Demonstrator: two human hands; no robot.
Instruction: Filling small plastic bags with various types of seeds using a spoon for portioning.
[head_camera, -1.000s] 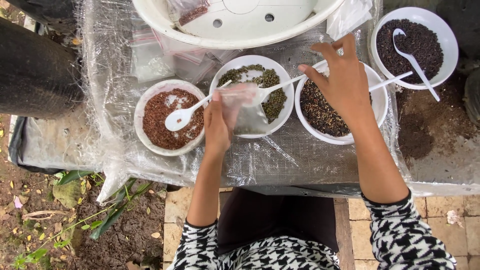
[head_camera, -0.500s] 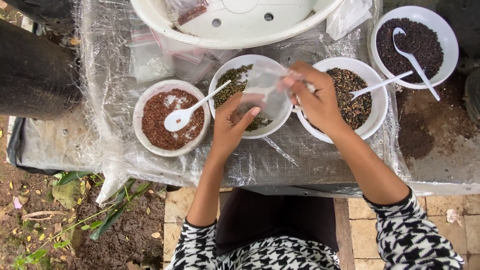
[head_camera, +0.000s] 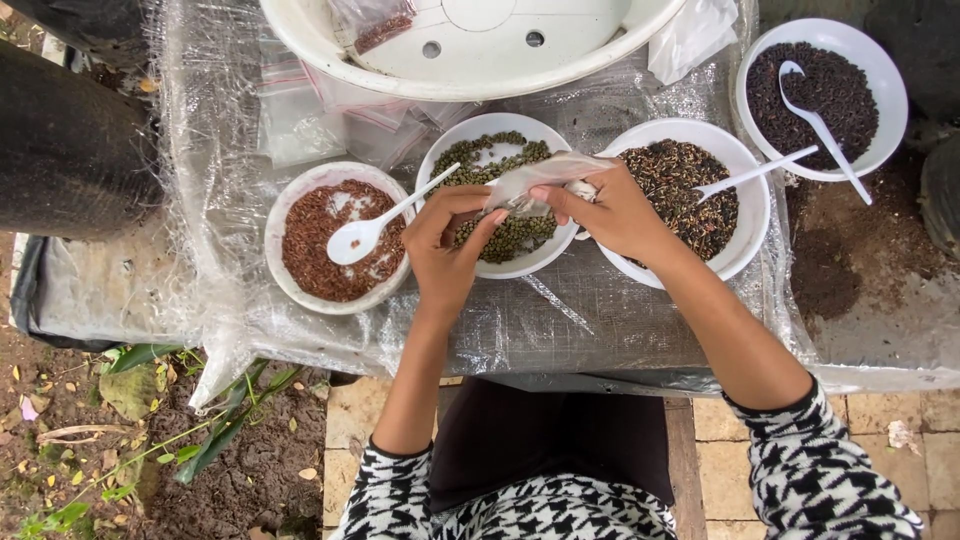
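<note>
We see both hands pinching a small clear plastic bag (head_camera: 540, 178) above the bowl of green seeds (head_camera: 497, 195): left hand (head_camera: 447, 245) at its lower end, right hand (head_camera: 615, 212) w/ fingertips closed on the middle. Bowl of red-brown seeds (head_camera: 335, 240) w/ a white spoon (head_camera: 375, 225) sits left on the plastic-covered counter (head_camera: 560, 320); bowl of dark mixed seeds (head_camera: 700, 195) right.

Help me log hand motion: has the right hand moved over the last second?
Yes. The right hand has come left off the mixed-seed bowl to the green-seed bowl, joining the left hand on the bag.
</note>
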